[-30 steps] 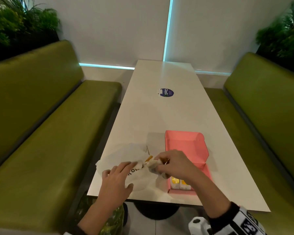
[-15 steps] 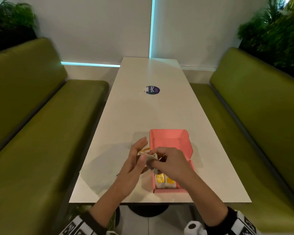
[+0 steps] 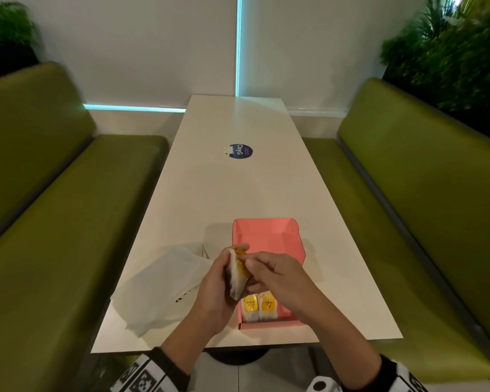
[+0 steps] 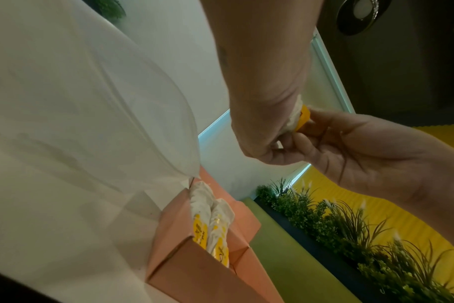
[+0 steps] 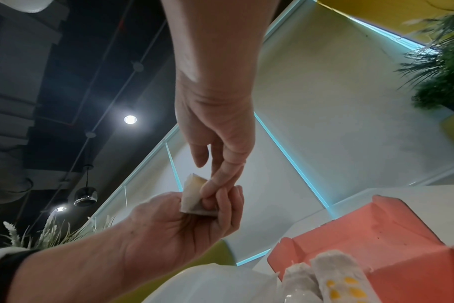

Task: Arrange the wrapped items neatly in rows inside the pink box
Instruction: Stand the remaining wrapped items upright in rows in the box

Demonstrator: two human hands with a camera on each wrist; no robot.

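An open pink box (image 3: 290,321) sits near the table's front edge, lid (image 3: 266,236) laid back. Two wrapped items (image 3: 259,306) with yellow stickers lie side by side at its near left; they also show in the left wrist view (image 4: 213,221) and the right wrist view (image 5: 334,272). My left hand (image 3: 218,287) grips a third wrapped item (image 3: 235,278) on edge, just above the box's left wall. My right hand (image 3: 272,275) lays its index and middle fingertips (image 5: 215,182) on that item (image 5: 191,196); its thumb hangs clear.
A limp white bag (image 3: 164,290) lies on the table left of the box. A round blue sticker (image 3: 240,151) marks the table's middle. Green benches (image 3: 54,222) flank the white table (image 3: 238,193) on both sides, with plants behind them.
My left hand left the white bag, came up beside the item and now curls round it. The item stands more upright, with the right hand's grip loosened to fingertips.
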